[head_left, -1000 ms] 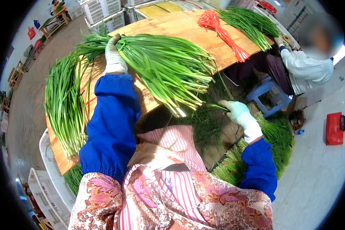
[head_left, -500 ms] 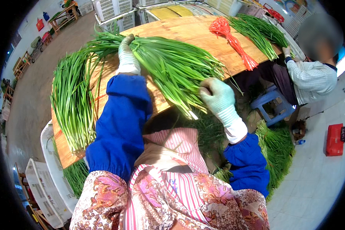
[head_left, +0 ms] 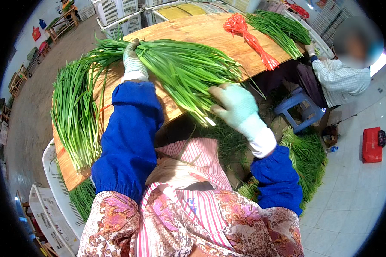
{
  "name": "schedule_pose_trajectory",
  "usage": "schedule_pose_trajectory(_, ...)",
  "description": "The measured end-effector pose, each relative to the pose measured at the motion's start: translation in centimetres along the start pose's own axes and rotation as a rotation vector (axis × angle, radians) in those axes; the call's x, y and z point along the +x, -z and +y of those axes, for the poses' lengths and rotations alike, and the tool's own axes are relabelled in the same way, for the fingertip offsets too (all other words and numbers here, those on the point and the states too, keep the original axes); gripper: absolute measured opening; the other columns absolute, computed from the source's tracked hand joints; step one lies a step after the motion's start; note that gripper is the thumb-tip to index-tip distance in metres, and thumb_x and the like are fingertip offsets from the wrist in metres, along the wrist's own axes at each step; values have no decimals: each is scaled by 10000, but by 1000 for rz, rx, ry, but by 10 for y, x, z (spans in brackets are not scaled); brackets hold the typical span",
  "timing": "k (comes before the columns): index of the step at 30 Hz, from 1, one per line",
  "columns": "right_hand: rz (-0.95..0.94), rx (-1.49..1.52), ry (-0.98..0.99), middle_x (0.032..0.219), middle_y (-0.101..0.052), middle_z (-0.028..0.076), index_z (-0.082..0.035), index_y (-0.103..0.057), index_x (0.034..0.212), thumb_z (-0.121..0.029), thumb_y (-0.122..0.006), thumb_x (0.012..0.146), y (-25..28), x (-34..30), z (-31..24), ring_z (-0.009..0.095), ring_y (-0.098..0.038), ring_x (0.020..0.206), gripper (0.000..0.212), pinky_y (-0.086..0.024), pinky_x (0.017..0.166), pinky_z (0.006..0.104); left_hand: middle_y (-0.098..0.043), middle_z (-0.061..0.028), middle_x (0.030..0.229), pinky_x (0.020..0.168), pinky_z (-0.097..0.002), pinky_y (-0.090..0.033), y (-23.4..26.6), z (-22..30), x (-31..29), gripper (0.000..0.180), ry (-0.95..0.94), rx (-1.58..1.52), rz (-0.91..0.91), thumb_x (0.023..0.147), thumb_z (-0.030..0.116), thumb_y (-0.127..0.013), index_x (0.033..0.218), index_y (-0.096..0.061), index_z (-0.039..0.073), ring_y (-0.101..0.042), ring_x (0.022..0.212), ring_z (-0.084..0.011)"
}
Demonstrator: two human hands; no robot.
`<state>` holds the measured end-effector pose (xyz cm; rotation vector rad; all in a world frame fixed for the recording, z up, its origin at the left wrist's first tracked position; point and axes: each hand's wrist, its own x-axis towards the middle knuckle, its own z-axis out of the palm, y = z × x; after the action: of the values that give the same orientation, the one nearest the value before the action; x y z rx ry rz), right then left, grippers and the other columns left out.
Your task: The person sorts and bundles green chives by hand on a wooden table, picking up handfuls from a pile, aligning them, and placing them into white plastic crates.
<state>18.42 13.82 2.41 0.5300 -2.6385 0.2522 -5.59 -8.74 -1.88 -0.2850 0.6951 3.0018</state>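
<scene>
Judging by its make-up, the bunch of greens (head_left: 188, 68) should feel moderate in weight as a whole, though each strand will be very light. Expect the leaves to be soft and floppy, the pale stalk end firmer and springier. If they are damp, strands may slide over one another, and a hard squeeze could crease or bruise them. The surest hold is around the gathered part at the leafy end, with a broad, gentle grip; single strands are better taken by the firmer stalk.

Your gloved left hand (head_left: 133, 60) is curled around that narrow part, in the upper left of the frame. Your gloved right hand (head_left: 238, 103) is at the stalk ends, right of centre, its thumb and fingers bent towards them; you cannot tell whether it is pinching any.

The bunch lies across the worktop (head_left: 193, 28) in the upper middle of the frame, fanning out towards the right, with its pale ends by the near edge. The leaves are long, flat, narrow and glossy deep green, fading to whitish green at uneven tips. One loose strand (head_left: 256, 89) sticks out beyond the right hand.
</scene>
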Motion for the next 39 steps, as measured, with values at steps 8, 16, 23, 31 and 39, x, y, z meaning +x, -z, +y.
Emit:
schedule_pose_trajectory(8, 118, 2, 5, 695, -563, 94, -96, -575, 743, -195, -626, 709, -14, 6, 14, 287, -576, 667, 116, -456, 589, 408, -619, -159, 832, 665, -442, -521, 4, -10, 6, 182, 61, 14, -1, 794, 176, -584, 884, -564, 19, -595, 674, -324)
schedule_pose_trajectory(16, -522, -360, -287, 834, -611, 112, -113, -599, 828, -215, -584, 776, -1, -67, 71, 299, -613, 795, 116, -498, 672, 420, -619, -170, 850, 679, -450, -531, 9, -7, 19, 155, 43, 17, 17, 797, 133, -592, 880, -549, 8, -612, 706, -335)
schedule_pose_trajectory(23, 20, 399, -231, 836, -629, 107, -70, -651, 875, -175, -587, 790, 24, -46, 42, 279, -615, 788, 150, -495, 692, 352, -619, -200, 863, 674, -464, -549, -7, -2, -9, 201, 22, 60, -4, 799, 163, -581, 905, -557, -7, -622, 718, -348)
schedule_pose_trajectory(31, -267, -51, -303, 807, -616, 129, -80, -659, 814, -379, -621, 749, -6, -2, 4, 297, -612, 809, 308, -490, 703, 406, -611, -199, 895, 701, -466, -543, -8, -6, -11, 217, 40, 21, -63, 797, 165, -578, 922, -542, -8, -617, 733, -352)
schedule_pose_trajectory(39, -41, -135, -234, 689, -580, 106, -82, -568, 676, -237, -584, 723, -17, -27, 13, 293, -594, 665, 163, -475, 582, 417, -616, -213, 928, 741, -498, -522, 3, -3, 4, 241, 65, 15, -71, 828, 190, -559, 960, -530, -10, -612, 771, -375)
